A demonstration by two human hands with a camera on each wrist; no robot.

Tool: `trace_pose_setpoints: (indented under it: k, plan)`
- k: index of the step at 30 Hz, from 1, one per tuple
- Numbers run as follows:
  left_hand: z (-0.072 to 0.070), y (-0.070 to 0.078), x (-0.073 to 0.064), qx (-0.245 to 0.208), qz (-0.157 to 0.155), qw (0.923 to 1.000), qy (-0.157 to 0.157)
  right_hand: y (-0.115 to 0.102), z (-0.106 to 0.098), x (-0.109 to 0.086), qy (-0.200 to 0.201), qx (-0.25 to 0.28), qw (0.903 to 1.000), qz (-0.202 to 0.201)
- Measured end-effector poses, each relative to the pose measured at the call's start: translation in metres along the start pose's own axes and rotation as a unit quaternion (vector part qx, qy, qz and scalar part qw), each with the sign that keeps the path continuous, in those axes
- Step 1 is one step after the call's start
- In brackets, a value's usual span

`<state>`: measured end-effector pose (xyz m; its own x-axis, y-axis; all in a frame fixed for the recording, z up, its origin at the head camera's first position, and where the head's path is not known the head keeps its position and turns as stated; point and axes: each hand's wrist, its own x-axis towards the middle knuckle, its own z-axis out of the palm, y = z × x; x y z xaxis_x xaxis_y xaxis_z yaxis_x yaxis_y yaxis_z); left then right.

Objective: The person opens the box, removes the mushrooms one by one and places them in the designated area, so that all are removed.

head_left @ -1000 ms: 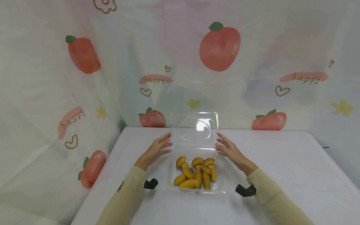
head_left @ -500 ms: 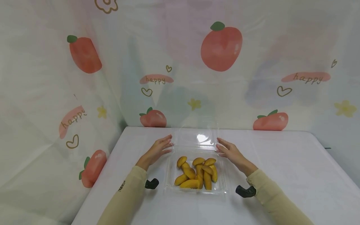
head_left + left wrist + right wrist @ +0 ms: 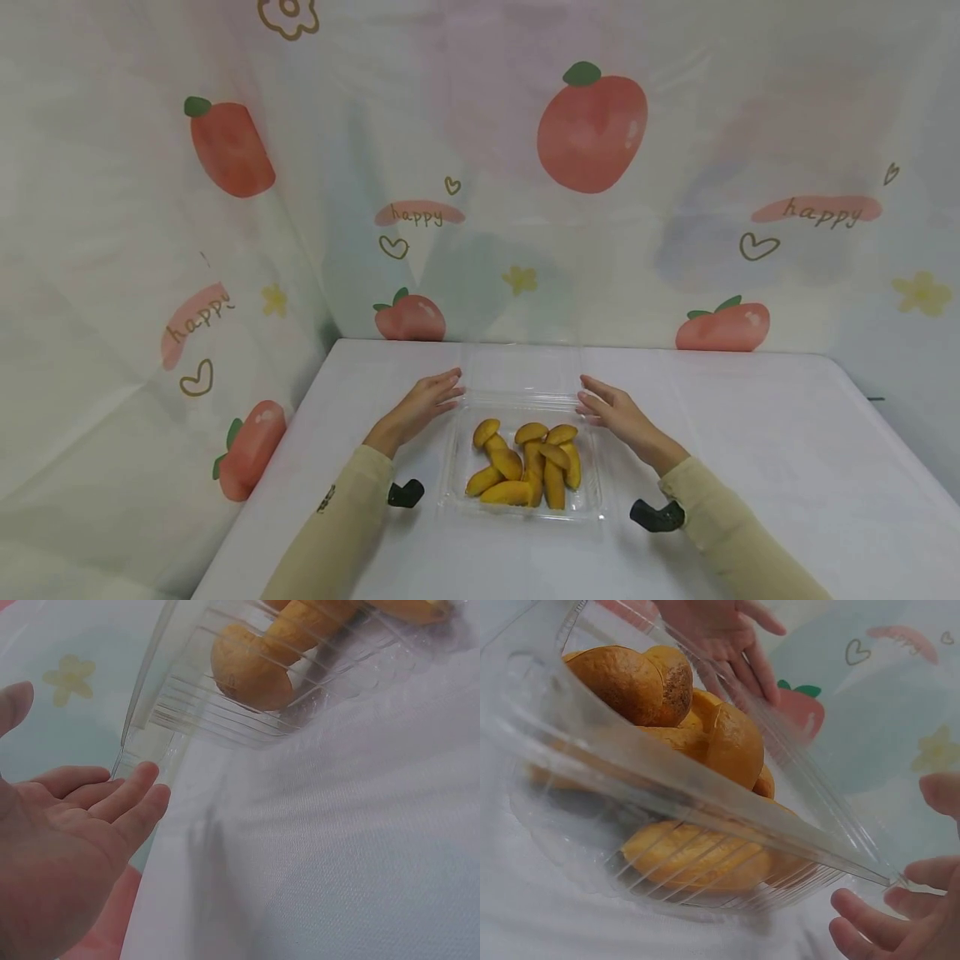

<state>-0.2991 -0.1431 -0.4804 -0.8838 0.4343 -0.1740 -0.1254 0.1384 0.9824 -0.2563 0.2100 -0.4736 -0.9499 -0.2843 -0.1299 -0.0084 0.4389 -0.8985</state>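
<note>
A clear plastic clamshell [image 3: 592,471] sat on the white tabletop [image 3: 525,567] between the left hand [image 3: 422,406] and the right hand [image 3: 622,417], its tray holding yellow-brown mushrooms [image 3: 530,471]. Neither hand clasped anything: fingers extended, slightly apart, beside the hinge corners, though whether they touched the plastic could not be told. The lid [image 3: 521,367], faint beyond the hinge, seemed liable to spring or tip if released unsupported; an uneven push could have skewed the light tray and rolled the mushrooms. The tray faced upward, hinge side farthest from the person; tray and lid together, the long axis ran away from the person. The rightmost mushrooms pointed caps away, stems near; the front one lay crosswise.
</note>
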Motion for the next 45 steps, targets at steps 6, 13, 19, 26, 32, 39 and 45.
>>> trace_pose_setpoints:
  k: [6, 13, 19, 26, 32, 39, 45]
  plan:
    - [0.000, -0.002, 0.001, -0.001, -0.004, 1.0000, -0.002, 0.002, -0.001, -0.001, -0.003, -0.003, 1.0000, -0.001]
    - [0.000, -0.009, 0.005, -0.010, -0.014, 0.9998, 0.002, 0.005, -0.002, 0.000, -0.006, -0.013, 0.9998, 0.014]
    - [0.000, -0.014, 0.007, -0.011, -0.013, 0.9998, -0.003, 0.009, -0.003, 0.001, -0.009, -0.003, 0.9998, 0.018]
    - [0.000, -0.017, 0.002, 0.010, 0.006, 0.9999, -0.007, 0.010, -0.004, -0.004, -0.005, -0.015, 0.9997, 0.016]
    - [0.000, -0.021, -0.005, 0.015, 0.021, 0.9996, 0.008, 0.008, -0.001, -0.012, 0.002, -0.044, 0.9989, 0.016]
    - [0.001, -0.027, -0.016, 0.013, 0.037, 0.9981, 0.047, 0.001, 0.000, -0.021, 0.013, -0.060, 0.9981, 0.004]
    - [0.002, -0.026, -0.029, 0.023, 0.067, 0.9951, 0.069, -0.001, 0.003, -0.029, 0.012, -0.050, 0.9987, -0.001]
